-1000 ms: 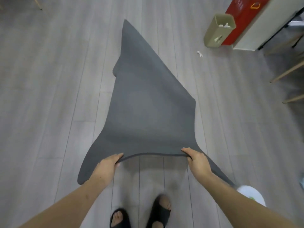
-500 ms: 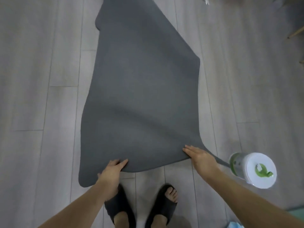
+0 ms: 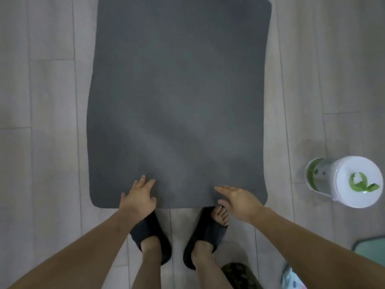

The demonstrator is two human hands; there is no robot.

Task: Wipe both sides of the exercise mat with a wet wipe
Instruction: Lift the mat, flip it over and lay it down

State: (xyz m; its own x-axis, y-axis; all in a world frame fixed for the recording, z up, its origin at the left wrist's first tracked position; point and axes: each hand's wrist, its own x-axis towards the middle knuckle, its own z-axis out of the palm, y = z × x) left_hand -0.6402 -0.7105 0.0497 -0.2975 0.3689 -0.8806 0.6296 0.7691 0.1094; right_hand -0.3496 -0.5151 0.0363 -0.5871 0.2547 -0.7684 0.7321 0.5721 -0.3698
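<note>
The mat [image 3: 177,97], dark grey, lies spread on the pale plank floor [image 3: 41,142] and runs away from the person, its near short edge just in front of the feet. Most of it is flat; a soft ripple crosses it diagonally near the near end.

The left hand [image 3: 138,198] rests palm down on the mat just inside the near edge, fingers straight and slightly spread, holding nothing. The right hand [image 3: 239,200] is over the same edge further right, fingers straight and together, pointing left, thumb below; whether it touches the mat cannot be told. It too holds nothing.

Both feet wear black slippers [image 3: 208,232] and stand on the floor at the near edge; the right toes are close against it.

To the right, apart from the mat, a white wipes tub [image 3: 345,181] with green markings stands on the floor. A green-edged object [image 3: 370,247] shows at the lower right.
</note>
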